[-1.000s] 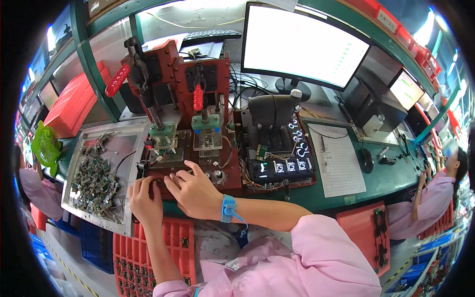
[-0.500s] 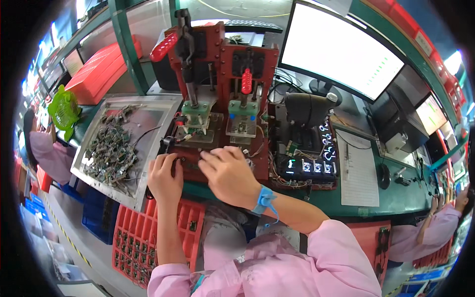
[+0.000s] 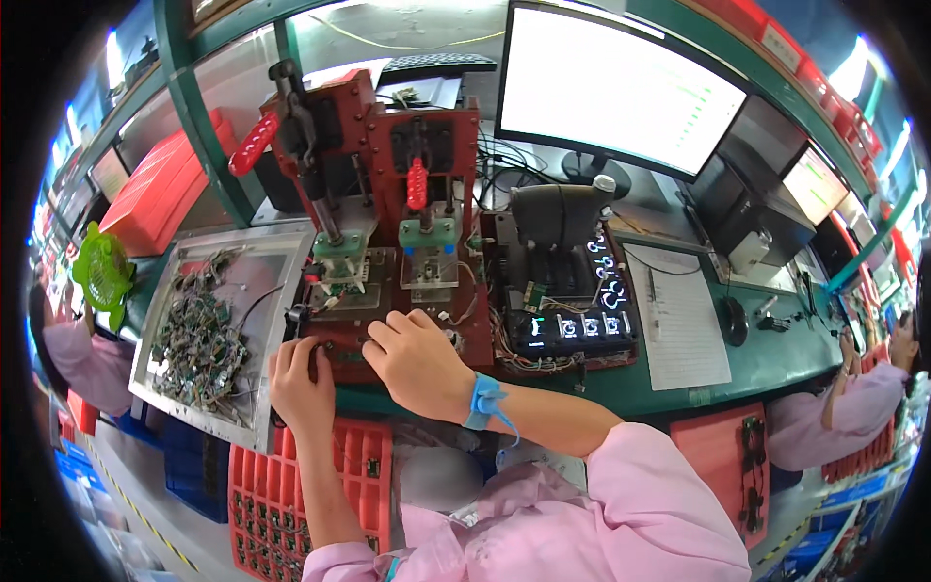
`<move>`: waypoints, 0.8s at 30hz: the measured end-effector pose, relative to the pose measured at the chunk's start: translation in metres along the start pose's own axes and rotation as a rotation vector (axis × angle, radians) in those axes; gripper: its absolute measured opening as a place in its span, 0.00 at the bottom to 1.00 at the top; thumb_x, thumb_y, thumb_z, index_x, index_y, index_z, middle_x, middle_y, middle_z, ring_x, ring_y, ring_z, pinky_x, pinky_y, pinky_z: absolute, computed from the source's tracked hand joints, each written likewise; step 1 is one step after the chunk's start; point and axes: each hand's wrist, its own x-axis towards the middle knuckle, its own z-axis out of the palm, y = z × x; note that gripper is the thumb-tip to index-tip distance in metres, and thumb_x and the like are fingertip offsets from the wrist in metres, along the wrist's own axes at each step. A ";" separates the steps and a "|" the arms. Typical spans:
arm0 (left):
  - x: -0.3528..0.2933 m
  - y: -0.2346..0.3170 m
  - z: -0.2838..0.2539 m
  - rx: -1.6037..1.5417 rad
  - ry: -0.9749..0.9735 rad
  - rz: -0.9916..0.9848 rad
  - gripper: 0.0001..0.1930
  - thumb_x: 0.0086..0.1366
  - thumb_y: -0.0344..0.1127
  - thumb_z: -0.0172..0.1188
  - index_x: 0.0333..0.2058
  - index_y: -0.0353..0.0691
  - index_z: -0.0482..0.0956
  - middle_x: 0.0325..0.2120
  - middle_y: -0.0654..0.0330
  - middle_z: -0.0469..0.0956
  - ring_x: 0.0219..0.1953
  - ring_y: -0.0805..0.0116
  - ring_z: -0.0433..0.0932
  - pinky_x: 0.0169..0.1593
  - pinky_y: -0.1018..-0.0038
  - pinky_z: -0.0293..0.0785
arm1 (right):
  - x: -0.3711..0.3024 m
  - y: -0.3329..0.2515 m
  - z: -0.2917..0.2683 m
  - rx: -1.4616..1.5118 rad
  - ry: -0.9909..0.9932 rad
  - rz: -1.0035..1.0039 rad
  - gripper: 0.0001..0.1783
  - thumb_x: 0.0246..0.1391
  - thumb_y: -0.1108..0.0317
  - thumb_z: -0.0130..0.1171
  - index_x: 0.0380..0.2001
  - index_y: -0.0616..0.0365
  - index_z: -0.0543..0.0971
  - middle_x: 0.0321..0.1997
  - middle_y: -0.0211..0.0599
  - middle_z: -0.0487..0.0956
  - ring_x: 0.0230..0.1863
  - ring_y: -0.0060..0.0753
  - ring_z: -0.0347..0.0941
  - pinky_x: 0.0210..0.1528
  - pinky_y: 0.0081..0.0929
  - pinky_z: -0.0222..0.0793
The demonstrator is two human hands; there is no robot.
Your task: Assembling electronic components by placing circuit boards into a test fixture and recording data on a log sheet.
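Nearest, a red compartment tray [image 3: 260, 472] carries rows of small circuit boards [image 3: 267, 533]. Above it, the left hand [image 3: 303, 388] bends its fingers at the front left edge of the red toggle-clamp fixture [image 3: 381, 184]; whether they grip anything cannot be told. The right hand [image 3: 419, 364], a blue strap [image 3: 483, 400] around its wrist, curls loosely over the fixture's base, its grasp equally unclear. Left of the fixture sits a metal-framed tray [image 3: 199, 420] of wired boards [image 3: 201, 339]; farther back stands a monitor [image 3: 621, 87].
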 end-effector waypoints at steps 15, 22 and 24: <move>-0.003 -0.009 0.007 0.043 -0.010 0.049 0.06 0.59 0.30 0.56 0.35 0.39 0.78 0.33 0.58 0.76 0.37 0.56 0.73 0.41 0.65 0.70 | 0.000 0.004 -0.002 -0.042 -0.131 0.060 0.06 0.39 0.69 0.55 0.24 0.57 0.76 0.29 0.34 0.73 0.38 0.33 0.68 0.41 0.29 0.63; -0.003 -0.010 0.007 0.063 0.011 0.055 0.06 0.57 0.29 0.57 0.34 0.40 0.78 0.33 0.59 0.77 0.36 0.56 0.74 0.39 0.65 0.71 | -0.013 -0.001 -0.006 -0.079 -0.139 0.057 0.09 0.41 0.69 0.55 0.29 0.59 0.76 0.31 0.33 0.74 0.38 0.31 0.68 0.41 0.28 0.62; -0.001 -0.006 0.005 0.056 -0.001 0.062 0.05 0.57 0.28 0.57 0.34 0.40 0.78 0.33 0.58 0.77 0.35 0.56 0.74 0.39 0.65 0.71 | -0.022 -0.004 -0.007 -0.127 0.058 0.025 0.17 0.43 0.69 0.53 0.39 0.64 0.77 0.34 0.36 0.74 0.38 0.31 0.68 0.42 0.29 0.62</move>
